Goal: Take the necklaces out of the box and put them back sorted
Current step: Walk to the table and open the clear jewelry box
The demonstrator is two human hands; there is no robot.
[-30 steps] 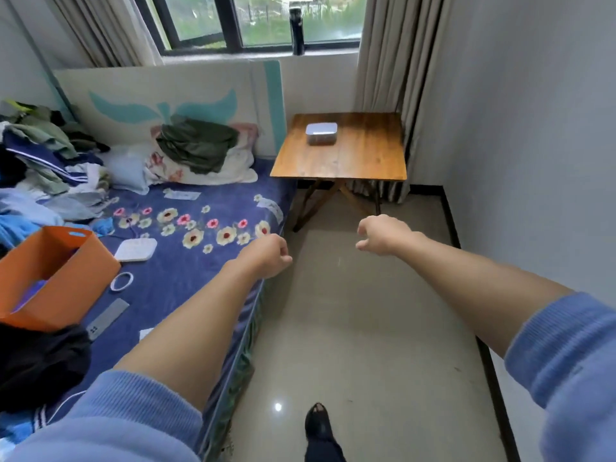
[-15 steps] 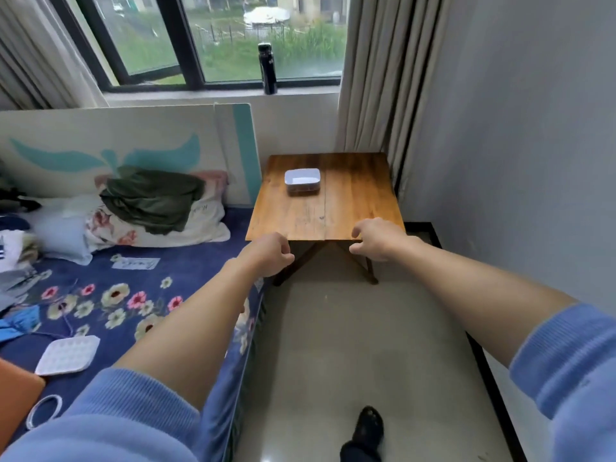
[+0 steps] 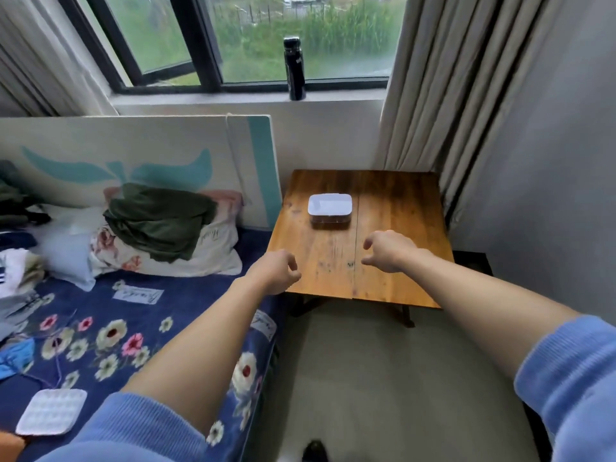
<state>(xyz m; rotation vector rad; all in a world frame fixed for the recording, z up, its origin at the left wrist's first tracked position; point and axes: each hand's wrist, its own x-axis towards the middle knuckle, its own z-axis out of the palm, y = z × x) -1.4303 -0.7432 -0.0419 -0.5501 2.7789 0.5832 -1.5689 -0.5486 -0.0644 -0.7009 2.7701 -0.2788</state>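
Necklaces themselves were not to be seen; only their box showed, a small rounded-rectangular container with a white lid closed on top and a darker, seemingly translucent lower part whose contents could not be made out. Neither hand touched it. The right hand hung above the near half of the wooden table, palm down, fingers loosely curled and parted, thumb apart from them, holding nothing. The left hand hovered at the table's near left corner, fingers curled in more tightly toward the palm, likewise empty. Both forearms were bare, with blue knitted sleeves pushed up toward the elbows.

The box sat on the far half of the tabletop, a little left of the seam that ran down the middle of the boards, and lay beyond both hands, nearer the right one. The table stood in the corner between a bed and a grey wall, with pale curtains hanging behind it. On the window sill above stood a black bottle, upright. To the left, the bed carried a dark blue flowered cover, a floral pillow with a green garment draped over it, and a white dimpled pad near the lower edge.
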